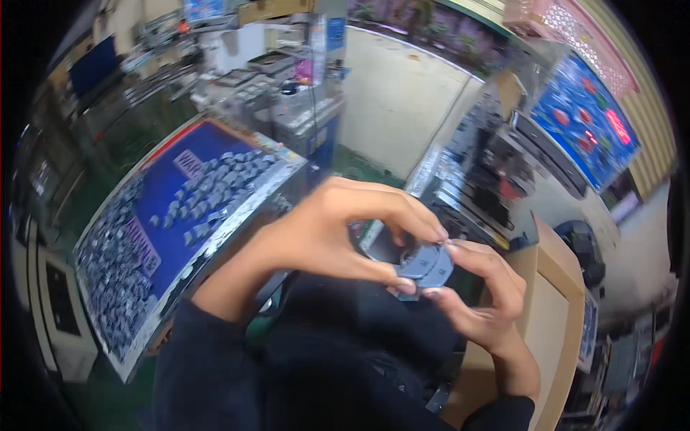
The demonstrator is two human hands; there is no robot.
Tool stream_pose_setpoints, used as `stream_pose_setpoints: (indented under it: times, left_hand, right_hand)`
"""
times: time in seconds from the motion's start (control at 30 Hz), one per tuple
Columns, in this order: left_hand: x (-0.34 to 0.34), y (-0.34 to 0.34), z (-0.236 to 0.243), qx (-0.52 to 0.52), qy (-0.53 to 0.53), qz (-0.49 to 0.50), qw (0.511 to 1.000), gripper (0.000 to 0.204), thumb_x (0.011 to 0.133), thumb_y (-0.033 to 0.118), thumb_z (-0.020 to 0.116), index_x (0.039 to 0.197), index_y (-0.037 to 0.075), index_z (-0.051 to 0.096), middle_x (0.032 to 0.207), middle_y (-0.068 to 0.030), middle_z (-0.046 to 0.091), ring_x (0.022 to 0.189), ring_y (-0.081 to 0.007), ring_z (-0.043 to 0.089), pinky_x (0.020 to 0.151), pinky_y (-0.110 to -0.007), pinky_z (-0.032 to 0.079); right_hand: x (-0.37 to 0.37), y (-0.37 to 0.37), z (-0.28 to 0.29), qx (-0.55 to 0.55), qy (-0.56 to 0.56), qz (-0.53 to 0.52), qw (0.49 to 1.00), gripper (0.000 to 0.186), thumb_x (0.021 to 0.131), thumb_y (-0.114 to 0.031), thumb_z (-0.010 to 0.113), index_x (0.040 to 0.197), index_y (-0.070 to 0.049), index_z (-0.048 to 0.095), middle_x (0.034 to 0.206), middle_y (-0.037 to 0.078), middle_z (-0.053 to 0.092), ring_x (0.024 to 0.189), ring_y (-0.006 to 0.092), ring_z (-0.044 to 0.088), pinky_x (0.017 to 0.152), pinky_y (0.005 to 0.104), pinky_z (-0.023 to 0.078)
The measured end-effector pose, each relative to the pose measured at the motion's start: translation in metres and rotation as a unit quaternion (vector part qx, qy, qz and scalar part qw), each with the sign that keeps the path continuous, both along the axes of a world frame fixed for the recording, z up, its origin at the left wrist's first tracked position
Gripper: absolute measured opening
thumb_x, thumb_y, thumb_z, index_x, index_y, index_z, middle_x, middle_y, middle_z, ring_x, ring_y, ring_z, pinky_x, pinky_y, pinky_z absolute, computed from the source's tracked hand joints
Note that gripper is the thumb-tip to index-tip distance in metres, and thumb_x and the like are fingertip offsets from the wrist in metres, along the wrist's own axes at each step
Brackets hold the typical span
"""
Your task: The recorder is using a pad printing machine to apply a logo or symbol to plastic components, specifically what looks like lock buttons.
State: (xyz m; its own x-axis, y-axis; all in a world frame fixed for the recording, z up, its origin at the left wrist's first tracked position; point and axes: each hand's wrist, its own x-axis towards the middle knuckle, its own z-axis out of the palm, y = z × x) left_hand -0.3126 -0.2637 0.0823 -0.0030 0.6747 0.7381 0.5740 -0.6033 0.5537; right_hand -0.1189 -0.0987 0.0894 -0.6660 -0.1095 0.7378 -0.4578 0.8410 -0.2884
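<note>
My left hand [338,230] and my right hand [492,291] together hold a small grey plastic piece [430,267] in front of my body. Its outer edge is rounded, and small dark marks show on its face; its exact kind is unclear. My left thumb and fingertips pinch its left and upper edges. On the right, my other thumb and index finger grip the opposite edge. To the left, many small grey pieces [226,179] lie scattered on a blue-topped table [172,208], with a dense heap along its left side.
An open cardboard box [575,294] stands close on my right. Behind my hands is a cluttered bench with dark equipment [503,161]. A pale wall panel [402,93] rises at the back, and a blue patterned board [582,118] is at the upper right.
</note>
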Motion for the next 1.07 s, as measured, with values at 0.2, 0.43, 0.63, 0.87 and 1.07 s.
stream_pose_setpoints:
  times: [0.2, 0.43, 0.63, 0.87, 1.07]
  left_hand:
    - [-0.007, -0.001, -0.054, -0.054, -0.046, 0.066, 0.995, 0.044, 0.073, 0.012, 0.091, 0.113, 0.003, 0.075, 0.114, -0.0127, 0.075, 0.098, -0.0206, 0.074, 0.081, -0.031, 0.060]
    - [-0.025, -0.031, -0.076, -0.059, -0.039, 0.185, 0.980, 0.044, 0.074, 0.021, 0.091, 0.113, 0.008, 0.075, 0.105, -0.0070, 0.076, 0.087, -0.0184, 0.070, 0.080, -0.032, 0.055]
    - [-0.137, -0.138, -0.130, -0.162, -0.124, 0.514, 0.833, 0.046, 0.074, 0.023, 0.089, 0.115, 0.006, 0.076, 0.112, -0.0108, 0.075, 0.105, -0.0206, 0.068, 0.095, -0.034, 0.052]
    - [-0.188, -0.298, -0.235, -0.199, -0.121, 0.651, 0.722, 0.049, 0.077, 0.022, 0.088, 0.118, 0.001, 0.070, 0.106, -0.0092, 0.073, 0.100, -0.0166, 0.067, 0.093, -0.033, 0.051]
    - [-0.182, -0.319, -0.250, -0.226, -0.161, 0.640, 0.717, 0.048, 0.080, 0.022, 0.087, 0.121, 0.004, 0.069, 0.111, -0.0096, 0.072, 0.106, -0.0201, 0.066, 0.098, -0.034, 0.049]
  right_hand:
    - [-0.014, 0.006, -0.038, -0.081, -0.119, -0.035, 0.989, 0.043, 0.075, -0.002, 0.086, 0.115, 0.005, 0.070, 0.106, 0.019, 0.075, 0.096, 0.0242, 0.075, 0.084, 0.0337, 0.059]
    - [-0.030, -0.007, -0.052, -0.139, -0.219, 0.016, 0.966, 0.065, 0.086, -0.004, 0.078, 0.146, -0.002, 0.053, 0.124, 0.020, 0.070, 0.111, 0.0256, 0.071, 0.093, 0.0364, 0.056]
    - [-0.015, 0.019, -0.059, -0.152, -0.263, -0.017, 0.953, 0.056, 0.089, 0.002, 0.069, 0.144, -0.003, 0.056, 0.128, 0.018, 0.070, 0.115, 0.0275, 0.069, 0.096, 0.0371, 0.055]
    - [0.027, 0.062, -0.083, -0.221, -0.292, -0.110, 0.924, 0.046, 0.093, 0.002, 0.062, 0.139, 0.001, 0.058, 0.125, 0.018, 0.070, 0.115, 0.0258, 0.069, 0.100, 0.0370, 0.053]
    - [0.032, 0.065, -0.089, -0.272, -0.301, -0.148, 0.902, 0.041, 0.098, -0.004, 0.060, 0.139, 0.000, 0.059, 0.126, 0.019, 0.069, 0.120, 0.0263, 0.066, 0.105, 0.0367, 0.050]
